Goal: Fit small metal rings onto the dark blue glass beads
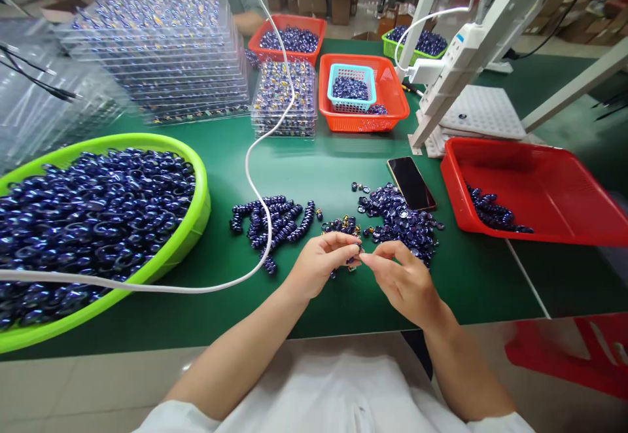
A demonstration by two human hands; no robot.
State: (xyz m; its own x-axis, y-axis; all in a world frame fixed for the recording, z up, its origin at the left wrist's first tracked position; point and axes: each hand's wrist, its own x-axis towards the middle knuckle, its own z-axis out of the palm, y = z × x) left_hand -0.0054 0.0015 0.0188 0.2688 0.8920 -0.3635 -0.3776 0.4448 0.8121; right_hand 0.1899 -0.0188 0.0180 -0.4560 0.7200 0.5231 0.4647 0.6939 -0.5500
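My left hand (328,259) pinches a small dark-blue glossy piece (357,248) between thumb and fingers. Its exact kind is too small to make out. Close on its right, my right hand (400,276) has thumb and forefinger pressed together against that piece; what they hold is hidden. Just beyond my fingertips lies a small heap of blue-and-gold pieces (342,225). A larger pile of flat, round dark-blue pieces (405,220) spreads beyond my right hand. Left of my hands, stacked rows of shiny blue rings (282,224) rest on the green table (220,315).
A lime-green basin (203,204) full of blue rings stands left. A white cable (248,165) loops across the table. A phone (411,183) lies beside the pile; a red tray (549,188) sits right. Behind are stacked clear trays (171,73), orange baskets (363,122) and a metal post (458,67).
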